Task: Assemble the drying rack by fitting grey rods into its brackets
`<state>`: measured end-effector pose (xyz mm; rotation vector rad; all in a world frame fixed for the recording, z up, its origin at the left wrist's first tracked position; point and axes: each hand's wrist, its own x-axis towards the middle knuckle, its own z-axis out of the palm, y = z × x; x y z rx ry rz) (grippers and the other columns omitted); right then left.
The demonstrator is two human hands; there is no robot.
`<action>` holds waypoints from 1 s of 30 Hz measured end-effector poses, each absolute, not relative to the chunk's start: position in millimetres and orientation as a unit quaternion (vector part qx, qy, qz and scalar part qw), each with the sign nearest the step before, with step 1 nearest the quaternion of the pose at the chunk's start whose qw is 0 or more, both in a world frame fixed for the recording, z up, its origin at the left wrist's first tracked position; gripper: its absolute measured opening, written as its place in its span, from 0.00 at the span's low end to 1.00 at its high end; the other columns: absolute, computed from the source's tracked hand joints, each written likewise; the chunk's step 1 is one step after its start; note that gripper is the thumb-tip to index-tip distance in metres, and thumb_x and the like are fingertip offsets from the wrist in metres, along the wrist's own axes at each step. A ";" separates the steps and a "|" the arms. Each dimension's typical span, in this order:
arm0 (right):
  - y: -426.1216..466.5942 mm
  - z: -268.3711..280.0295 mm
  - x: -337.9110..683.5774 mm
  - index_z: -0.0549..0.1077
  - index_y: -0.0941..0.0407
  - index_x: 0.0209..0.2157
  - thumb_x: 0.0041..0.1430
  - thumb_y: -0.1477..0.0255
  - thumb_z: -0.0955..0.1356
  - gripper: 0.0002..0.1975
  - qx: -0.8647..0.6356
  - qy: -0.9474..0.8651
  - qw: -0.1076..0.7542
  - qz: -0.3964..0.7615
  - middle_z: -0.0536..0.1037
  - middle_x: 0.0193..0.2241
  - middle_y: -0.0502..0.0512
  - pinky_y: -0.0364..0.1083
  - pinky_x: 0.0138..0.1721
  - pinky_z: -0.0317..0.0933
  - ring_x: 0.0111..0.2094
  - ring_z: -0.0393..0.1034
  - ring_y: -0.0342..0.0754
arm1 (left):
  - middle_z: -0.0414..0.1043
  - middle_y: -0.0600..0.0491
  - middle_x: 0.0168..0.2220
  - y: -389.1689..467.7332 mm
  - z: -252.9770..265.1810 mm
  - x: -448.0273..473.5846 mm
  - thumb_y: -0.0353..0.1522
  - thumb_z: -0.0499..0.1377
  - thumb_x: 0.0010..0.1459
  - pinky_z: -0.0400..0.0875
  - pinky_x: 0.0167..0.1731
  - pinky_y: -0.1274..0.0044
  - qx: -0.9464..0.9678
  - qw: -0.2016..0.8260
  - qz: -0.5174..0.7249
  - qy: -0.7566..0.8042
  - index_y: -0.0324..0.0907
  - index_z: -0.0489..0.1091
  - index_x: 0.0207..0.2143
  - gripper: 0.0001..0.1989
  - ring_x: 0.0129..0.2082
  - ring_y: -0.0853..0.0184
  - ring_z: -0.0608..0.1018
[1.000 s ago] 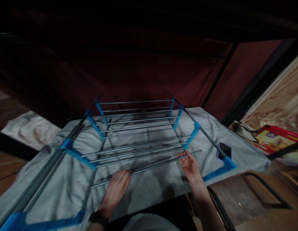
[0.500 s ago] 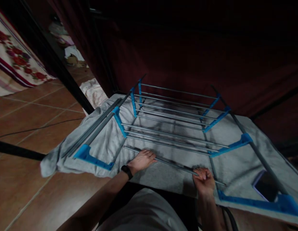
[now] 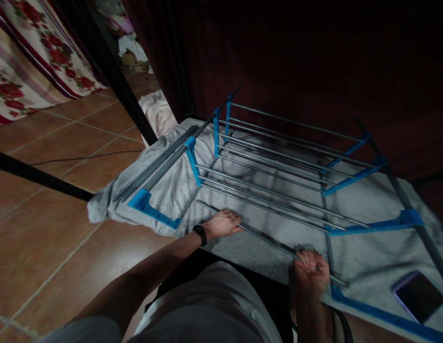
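A thin grey metal rod [image 3: 262,237] lies crosswise in front of me, low over the grey blanket. My left hand [image 3: 224,224] is wrapped round it left of its middle, a dark band on that wrist. Toward its right end, my right hand [image 3: 312,267] grips the same rod, fingers curled. Beyond the hands stands a rack with blue plastic brackets [image 3: 216,132] and several parallel rods [image 3: 267,188]. The nearest left bracket [image 3: 155,209] and nearest right bracket [image 3: 382,312] have no rod between them; both rod ends are apart from them.
A phone [image 3: 418,296] lies on the grey blanket [image 3: 239,257] at the right. Spare grey tubes [image 3: 157,164] rest along the left edge. Dark frame posts [image 3: 124,85] flank a maroon curtain. The tiled floor [image 3: 64,238] has a cable [image 3: 88,157]; a floral cloth [image 3: 53,57] hangs beyond.
The view has shifted, so the rack sits farther right and the phone shows more fully. Both hands keep hold of the rod, which stays in front of the rack.
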<state>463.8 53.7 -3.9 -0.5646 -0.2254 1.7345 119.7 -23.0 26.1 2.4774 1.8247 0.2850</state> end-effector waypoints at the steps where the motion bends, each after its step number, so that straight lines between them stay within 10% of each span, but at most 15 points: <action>1: 53.5 -3.6 463.9 0.50 0.54 0.21 0.50 0.80 0.68 0.20 -0.244 -0.096 0.605 0.752 0.49 0.16 0.41 0.39 0.21 0.54 0.18 0.49 0.37 | 0.75 0.49 0.36 -23.5 26.5 119.8 0.48 0.46 0.66 0.65 0.43 0.70 0.802 0.027 0.091 0.589 0.41 0.70 0.38 0.22 0.38 0.62 0.75; 30: 53.4 -5.2 465.4 0.58 0.54 0.26 0.47 0.79 0.69 0.14 -0.269 -0.110 0.603 0.743 0.51 0.17 0.38 0.39 0.21 0.56 0.18 0.50 0.37 | 0.77 0.47 0.36 -24.1 30.4 121.9 0.48 0.45 0.66 0.65 0.40 0.70 0.799 0.031 0.073 0.596 0.42 0.72 0.39 0.23 0.36 0.62 0.75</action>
